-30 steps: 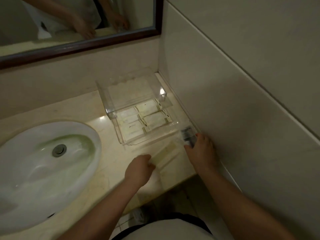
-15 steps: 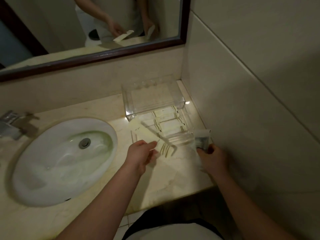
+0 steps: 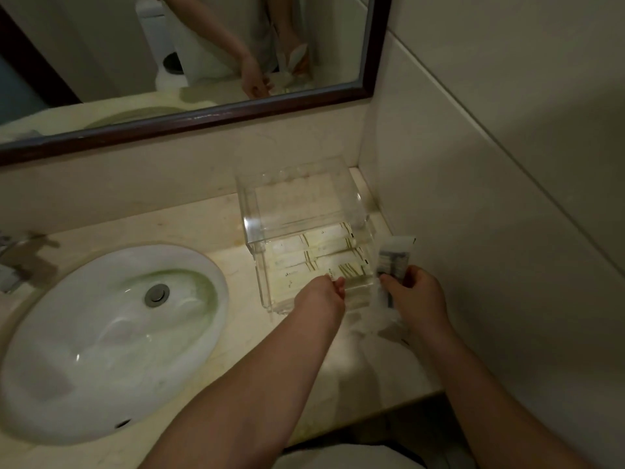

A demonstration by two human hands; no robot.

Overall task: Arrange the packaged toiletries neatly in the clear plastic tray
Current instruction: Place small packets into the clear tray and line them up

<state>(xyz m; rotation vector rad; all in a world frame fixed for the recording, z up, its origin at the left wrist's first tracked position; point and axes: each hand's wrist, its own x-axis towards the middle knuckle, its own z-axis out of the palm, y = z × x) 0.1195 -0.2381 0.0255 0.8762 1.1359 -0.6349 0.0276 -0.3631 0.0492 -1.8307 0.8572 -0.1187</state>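
Note:
A clear plastic tray (image 3: pixel 252 228) stands in the counter's back right corner, with several cream packaged toiletries (image 3: pixel 306 252) lying flat in rows inside it. My left hand (image 3: pixel 321 294) reaches over the tray's front edge and pinches a long cream packet (image 3: pixel 351 269) that lies in the front row. To the right of the tray, my right hand (image 3: pixel 414 294) grips a clear sachet with a dark label (image 3: pixel 392 257), held upright against the side wall.
A white oval sink (image 3: pixel 101 336) fills the counter's left half, a metal tap (image 3: pixel 15 262) at its far left. A dark-framed mirror (image 3: pixel 203 115) hangs above the backsplash. The tiled wall (image 3: pixel 490 198) closes the right side. The counter's front edge (image 3: pixel 389 406) is near my body.
My left hand carried the long cream packet from above the counter into the tray's front row. My right hand lifted the dark-labelled sachet a little, beside the tray.

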